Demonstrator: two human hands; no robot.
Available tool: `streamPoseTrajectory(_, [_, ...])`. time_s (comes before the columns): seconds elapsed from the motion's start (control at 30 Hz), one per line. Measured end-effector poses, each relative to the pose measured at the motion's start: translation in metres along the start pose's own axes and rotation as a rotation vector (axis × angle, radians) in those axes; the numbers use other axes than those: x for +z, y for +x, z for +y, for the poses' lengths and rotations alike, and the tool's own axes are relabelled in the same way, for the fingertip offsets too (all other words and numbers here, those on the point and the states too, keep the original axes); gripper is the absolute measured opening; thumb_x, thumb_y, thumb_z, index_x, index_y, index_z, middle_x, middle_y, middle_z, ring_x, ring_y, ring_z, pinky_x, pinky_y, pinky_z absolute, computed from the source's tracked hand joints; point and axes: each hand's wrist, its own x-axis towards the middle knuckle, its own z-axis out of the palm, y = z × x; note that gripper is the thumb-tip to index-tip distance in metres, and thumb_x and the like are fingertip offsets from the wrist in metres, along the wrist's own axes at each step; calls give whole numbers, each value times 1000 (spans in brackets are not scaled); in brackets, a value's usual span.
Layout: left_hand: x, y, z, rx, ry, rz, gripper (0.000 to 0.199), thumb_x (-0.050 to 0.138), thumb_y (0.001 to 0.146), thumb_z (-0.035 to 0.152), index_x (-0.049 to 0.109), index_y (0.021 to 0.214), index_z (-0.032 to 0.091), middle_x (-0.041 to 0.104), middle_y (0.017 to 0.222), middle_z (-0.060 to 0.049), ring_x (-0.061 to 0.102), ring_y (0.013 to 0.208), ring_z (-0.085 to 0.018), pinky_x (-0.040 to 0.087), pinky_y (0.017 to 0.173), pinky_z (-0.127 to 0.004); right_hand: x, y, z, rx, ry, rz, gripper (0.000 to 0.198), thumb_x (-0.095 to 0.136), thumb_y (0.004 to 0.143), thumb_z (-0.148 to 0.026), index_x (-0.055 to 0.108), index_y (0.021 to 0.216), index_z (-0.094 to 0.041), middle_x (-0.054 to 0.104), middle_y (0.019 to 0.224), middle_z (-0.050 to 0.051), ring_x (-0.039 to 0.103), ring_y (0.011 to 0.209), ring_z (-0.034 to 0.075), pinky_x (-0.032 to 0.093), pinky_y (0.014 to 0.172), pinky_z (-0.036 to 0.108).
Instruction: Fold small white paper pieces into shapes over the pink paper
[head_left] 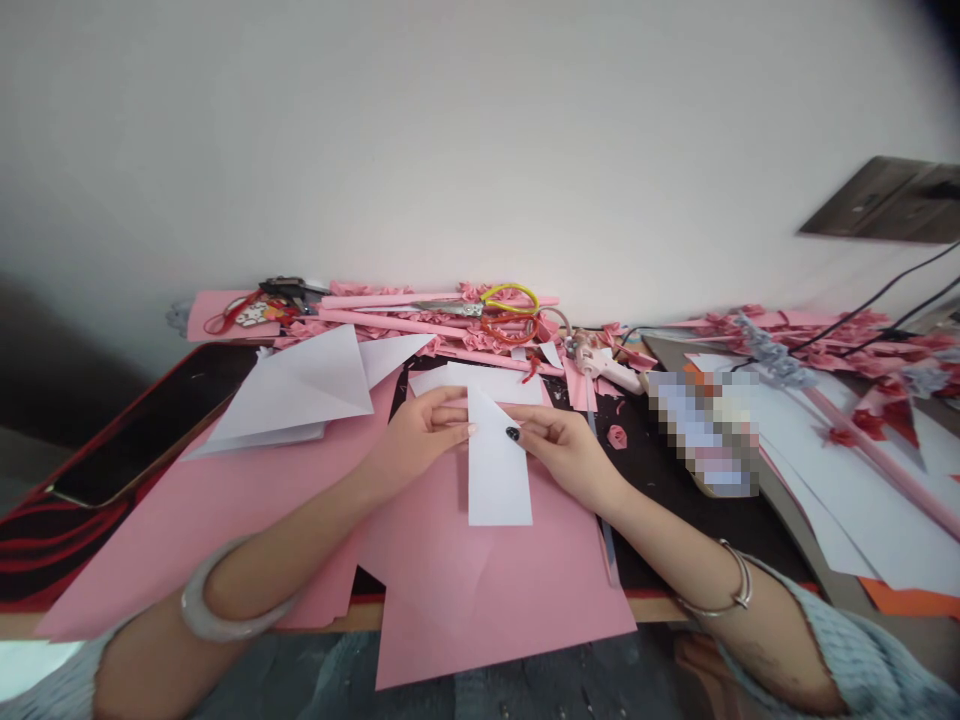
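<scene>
A folded piece of white paper [498, 480], narrow with a slanted upper right edge, is held up over the pink sheet. My left hand [427, 428] pinches its left edge, thumb in front and fingers behind. On the other side my right hand [566, 445] grips the slanted edge, its dark-nailed thumb on the front face. Beneath lies a large pink paper sheet [480, 600] that hangs past the table's front edge. Just behind the hands rests another white paper piece [510, 383].
Folded white sheets [300, 390] lie on pink paper at left, beside a black phone [161, 425]. Yellow-handled scissors [480, 305] sit among pink paper flowers along the wall. A glue gun [607, 368] and a blurred-out phone [709, 435] are at right, near white sheets [832, 480].
</scene>
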Motion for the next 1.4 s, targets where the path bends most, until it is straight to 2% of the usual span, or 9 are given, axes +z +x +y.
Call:
streamPoseTrajectory(0.1, [2,0,3,-39,28,-49,39,68,71,28,60,108,18,68,102,-8,65,91,-23,52,83,-37,1,-1,-1,-6,0,21,33,55,82,-21,63,114,-25,70,82,0,63,70,12,49,67,26])
streamPoseTrajectory(0.2, [2,-1,5,-65,26,-57,36,68,72,30,61,106,19,70,94,-6,67,82,-21,53,78,-35,1,-1,-1,-4,34,33,33,55,82,-20,63,113,-27,70,78,-1,63,69,12,49,65,25])
streamPoseTrajectory(0.4, [-3,-2,4,-29,4,-43,27,65,75,31,66,98,16,71,89,-7,67,76,-19,54,75,-35,-3,-1,5,13,153,3,30,56,81,-22,65,110,-24,68,106,4,64,89,17,49,79,31])
streamPoseTrajectory(0.57, [-3,-3,3,-10,-68,-44,23,66,75,29,70,94,16,70,93,-8,66,82,-21,52,82,-40,-2,-1,4,44,329,-26,30,60,79,-24,66,108,-23,66,112,6,62,97,19,47,89,35])
streamPoseTrajectory(0.7, [-2,-3,4,-15,-113,-28,26,68,73,29,69,96,16,70,92,-6,65,87,-23,51,86,-43,-1,0,3,66,410,-14,26,63,76,-22,69,101,-23,67,108,6,62,97,19,46,90,37])
streamPoseTrajectory(0.97, [-5,-3,0,10,-102,-61,16,65,75,27,71,86,19,70,87,-5,64,84,-23,53,80,-40,-3,-1,4,112,404,26,21,59,73,-18,72,89,-18,71,90,7,64,81,17,49,80,34])
streamPoseTrajectory(1.1, [-4,-4,2,38,0,-82,17,60,78,30,70,86,18,69,87,-6,64,80,-22,53,77,-37,-2,-1,4,80,288,42,19,60,76,-25,72,88,-16,70,82,7,63,73,16,49,73,32])
streamPoseTrajectory(1.27, [2,-5,3,86,243,-7,16,68,71,25,61,84,18,69,78,-2,65,75,-18,50,72,-29,0,-1,2,58,-22,94,26,65,73,-22,66,98,-18,67,69,0,60,62,12,47,61,25])
streamPoseTrajectory(1.4, [5,-7,3,138,345,28,21,65,74,26,59,93,20,70,76,0,64,72,-16,48,67,-26,1,-4,-4,-12,-188,98,11,62,76,-24,67,82,-16,68,76,4,62,68,15,47,63,27])
